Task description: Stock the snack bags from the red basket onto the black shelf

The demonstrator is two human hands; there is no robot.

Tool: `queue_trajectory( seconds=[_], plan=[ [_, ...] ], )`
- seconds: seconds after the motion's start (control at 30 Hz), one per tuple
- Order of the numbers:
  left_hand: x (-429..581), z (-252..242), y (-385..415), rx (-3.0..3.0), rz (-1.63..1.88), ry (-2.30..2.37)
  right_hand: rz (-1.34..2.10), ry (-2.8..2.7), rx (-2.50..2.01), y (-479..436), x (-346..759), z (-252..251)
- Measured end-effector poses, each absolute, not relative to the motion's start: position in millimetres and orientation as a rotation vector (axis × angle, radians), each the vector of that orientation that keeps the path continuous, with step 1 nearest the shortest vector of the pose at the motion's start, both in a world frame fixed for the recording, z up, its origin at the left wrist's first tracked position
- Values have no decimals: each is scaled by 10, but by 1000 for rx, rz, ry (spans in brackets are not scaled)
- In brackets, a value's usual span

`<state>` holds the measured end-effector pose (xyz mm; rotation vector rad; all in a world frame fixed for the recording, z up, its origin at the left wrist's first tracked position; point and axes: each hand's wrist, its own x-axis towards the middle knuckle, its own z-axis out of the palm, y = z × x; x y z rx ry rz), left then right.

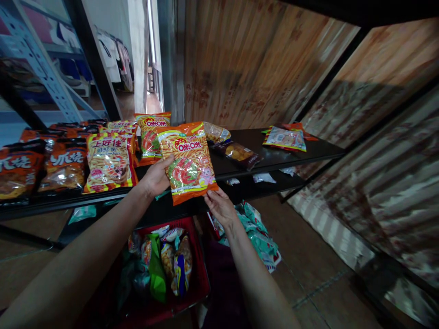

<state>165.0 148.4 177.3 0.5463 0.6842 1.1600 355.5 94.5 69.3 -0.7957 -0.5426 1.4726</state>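
Note:
An orange and yellow snack bag (188, 160) is held upright at the front of the black shelf (270, 160). My left hand (159, 177) grips its left edge, thumb on the front. At its lower right corner, my right hand (219, 205) pinches the bag between thumb and fingers. A matching orange snack bag (148, 137) stands just behind it to the left. Beside that are yellow and red shrimp snack bags (108, 162), and farther left several orange and black snack bags (66, 164).
A dark brown snack bag (238, 153) and a pale blue packet (285, 138) lie on the shelf's right part. Below is a red basket (202, 274) of mixed snack bags. Teal packets (259, 237) are piled right of it. Corrugated sheeting (254, 64) rises behind the shelf.

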Motion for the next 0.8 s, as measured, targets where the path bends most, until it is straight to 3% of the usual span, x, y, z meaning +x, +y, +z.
queue_trajectory(
  seconds=[0.8],
  plan=[
    [1752, 1750, 1421, 535, 1185, 775, 1548, -693, -731, 817, 3527, 656]
  ],
)
